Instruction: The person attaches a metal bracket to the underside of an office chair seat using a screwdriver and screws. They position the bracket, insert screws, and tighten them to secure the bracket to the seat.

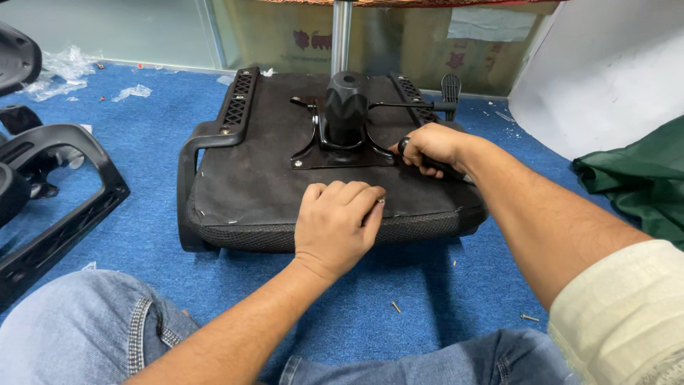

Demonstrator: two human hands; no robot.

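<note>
An upside-down black chair seat [249, 189] lies on blue carpet. A metal mounting plate [342, 158] with a black ribbed cylinder [346, 107] sits at its middle, and a lever [450, 87] sticks out to the right. My right hand [431, 146] is closed on a black-handled tool [454, 174] at the plate's near right corner. My left hand [335, 224] rests as a fist on the seat's near edge. A small metal glint shows at its knuckles; what it holds is hidden.
Two loose screws [395, 307] [529, 317] lie on the carpet by my knees. A black chair frame part [64, 207] lies at the left, a green cloth [641, 178] and a white board [605, 78] at the right. Plastic wrap [60, 68] lies far left.
</note>
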